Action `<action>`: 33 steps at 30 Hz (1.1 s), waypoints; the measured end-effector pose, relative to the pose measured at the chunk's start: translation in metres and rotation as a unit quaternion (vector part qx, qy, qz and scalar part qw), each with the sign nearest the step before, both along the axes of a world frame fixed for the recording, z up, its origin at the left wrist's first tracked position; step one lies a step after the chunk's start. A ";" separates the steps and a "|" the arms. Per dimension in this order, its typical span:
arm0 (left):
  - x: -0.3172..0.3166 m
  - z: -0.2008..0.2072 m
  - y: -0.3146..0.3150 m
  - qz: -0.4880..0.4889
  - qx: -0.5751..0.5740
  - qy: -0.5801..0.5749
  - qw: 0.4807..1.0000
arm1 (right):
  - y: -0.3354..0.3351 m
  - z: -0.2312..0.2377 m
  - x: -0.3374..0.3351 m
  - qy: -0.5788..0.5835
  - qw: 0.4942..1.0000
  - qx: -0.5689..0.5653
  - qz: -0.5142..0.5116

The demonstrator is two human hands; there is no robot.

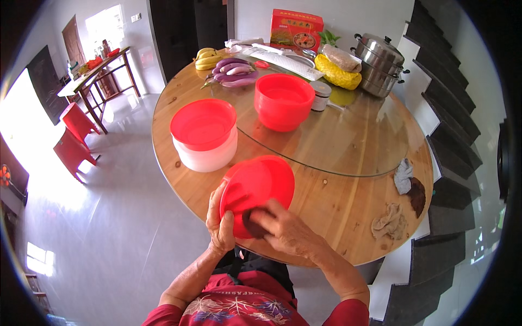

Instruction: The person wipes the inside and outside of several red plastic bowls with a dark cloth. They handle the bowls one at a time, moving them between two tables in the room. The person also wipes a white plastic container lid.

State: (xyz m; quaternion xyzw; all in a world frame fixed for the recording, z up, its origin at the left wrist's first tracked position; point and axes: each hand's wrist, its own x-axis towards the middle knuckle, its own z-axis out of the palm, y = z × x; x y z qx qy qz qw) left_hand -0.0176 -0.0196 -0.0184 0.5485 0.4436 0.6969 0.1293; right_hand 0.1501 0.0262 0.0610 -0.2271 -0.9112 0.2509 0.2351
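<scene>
My left hand (219,220) grips the rim of a red plastic bowl (261,182), which is tilted up at the near edge of the round table. Inside it, my right hand (283,228) presses a dark brown cloth (251,221) against the lower wall; part of the cloth is hidden under the fingers. Just beyond stands a stack of white tubs (206,155) topped by a red bowl (204,126). Farther back, a stack of red bowls (284,111) sits partly over the glass turntable.
On the wooden table (326,217) lie crumpled cloths (389,221) at the right. Toward the back are eggplants (234,73), bananas (207,58), a white grater-like board (285,62), a lidded jar (321,96), a yellow bag (338,73), a steel steamer pot (379,65) and a red box (296,31). Dark stairs (451,179) rise at the right.
</scene>
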 end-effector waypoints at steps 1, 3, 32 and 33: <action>0.000 0.002 -0.001 0.013 -0.004 0.017 1.000 | 0.000 0.004 -0.002 0.043 0.997 0.043 -0.053; 0.008 0.011 -0.007 0.041 -0.009 0.037 0.998 | 0.017 -0.011 -0.013 0.061 0.956 0.238 -0.160; 0.004 0.000 -0.019 0.076 0.045 0.063 0.994 | 0.016 -0.029 0.011 -0.009 0.916 0.334 -0.221; 0.005 0.001 -0.020 0.081 0.051 0.069 0.993 | 0.016 -0.027 0.010 0.020 0.897 0.358 -0.258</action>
